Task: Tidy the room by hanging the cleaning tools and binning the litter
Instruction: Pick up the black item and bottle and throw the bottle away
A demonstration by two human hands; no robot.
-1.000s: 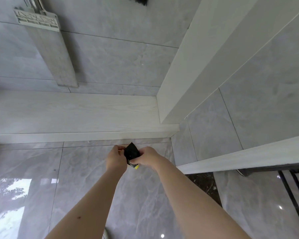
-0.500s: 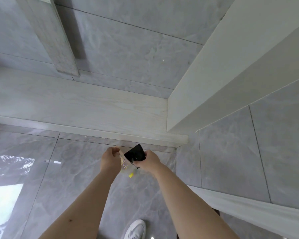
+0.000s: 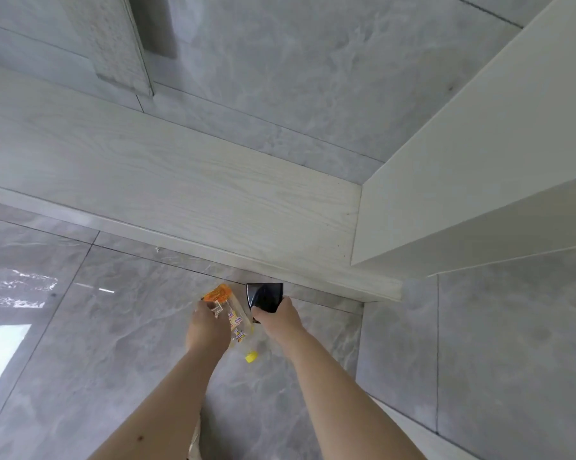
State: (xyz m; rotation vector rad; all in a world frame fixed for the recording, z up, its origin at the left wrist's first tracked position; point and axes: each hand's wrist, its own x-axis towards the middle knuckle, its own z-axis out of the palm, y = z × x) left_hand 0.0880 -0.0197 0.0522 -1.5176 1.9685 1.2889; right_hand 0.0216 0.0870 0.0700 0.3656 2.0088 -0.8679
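My left hand [image 3: 204,330] grips a crushed clear plastic bottle [image 3: 234,318] with an orange label and a yellow cap that points down toward me. My right hand [image 3: 280,318] holds a small black piece of litter [image 3: 265,296], which sticks up above the fingers. The two hands are close together above the grey tiled floor, just in front of a pale wooden step. A flat mop head [image 3: 114,41] hangs against the tiled wall at the upper left.
The pale wooden step [image 3: 180,180] runs across the view ahead. A white panel [image 3: 462,161] juts out at the right. Glossy grey floor tiles [image 3: 80,343] with a bright reflection lie at the left. Something pale shows between my forearms at the bottom edge.
The hands have drawn slightly apart, and the clear bottle in my left hand has come into full view. The view has tilted down and closer to the step.
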